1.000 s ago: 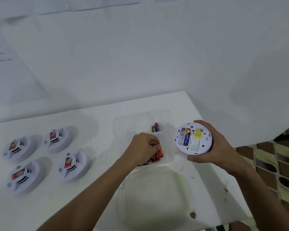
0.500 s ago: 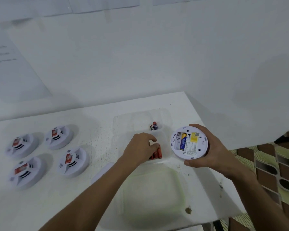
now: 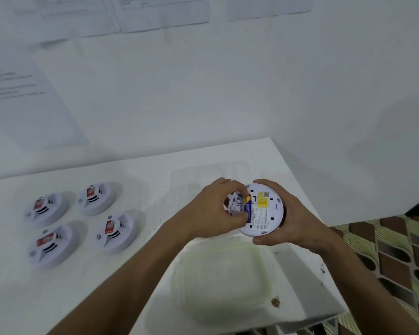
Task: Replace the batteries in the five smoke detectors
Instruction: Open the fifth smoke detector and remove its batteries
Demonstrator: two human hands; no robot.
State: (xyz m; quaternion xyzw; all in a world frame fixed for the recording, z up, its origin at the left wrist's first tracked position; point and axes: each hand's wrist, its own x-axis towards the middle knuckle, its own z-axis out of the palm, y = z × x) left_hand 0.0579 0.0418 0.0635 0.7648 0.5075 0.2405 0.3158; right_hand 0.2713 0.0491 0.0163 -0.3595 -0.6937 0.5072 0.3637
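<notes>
— White plastic round smoke detector [image 3: 264,211], back side up, sits right of centre in the frame, cupped in the right hand [image 3: 290,221] with fingers curled round its rim. What step is this?

— Judging by the pose, a battery swap on this one. The left hand [image 3: 215,211] has its fingertips bent into the open battery bay, thumb and fingers pinching at the blue-and-yellow cylindrical battery [image 3: 247,206] that lies there. Whether it is going in or coming out, I cannot tell.

— What does the next move call for?

— Probably seating or freeing the cell squarely against the contacts while the right hand keeps the body steady, then closing the back.

— And the rest?

— Four more white round smoke detectors with red labels [image 3: 108,229] rest face up at the left of the white tabletop [image 3: 143,175], well apart from the hands. They look untouched, so most of the task seems to remain.

— Anything in the way?

— A clear plastic tray [image 3: 198,175] lies behind the hands, mostly hidden by them. A translucent green-rimmed plastic lid [image 3: 225,279] lies just below, near the table's lower edge, under the forearms.
</notes>
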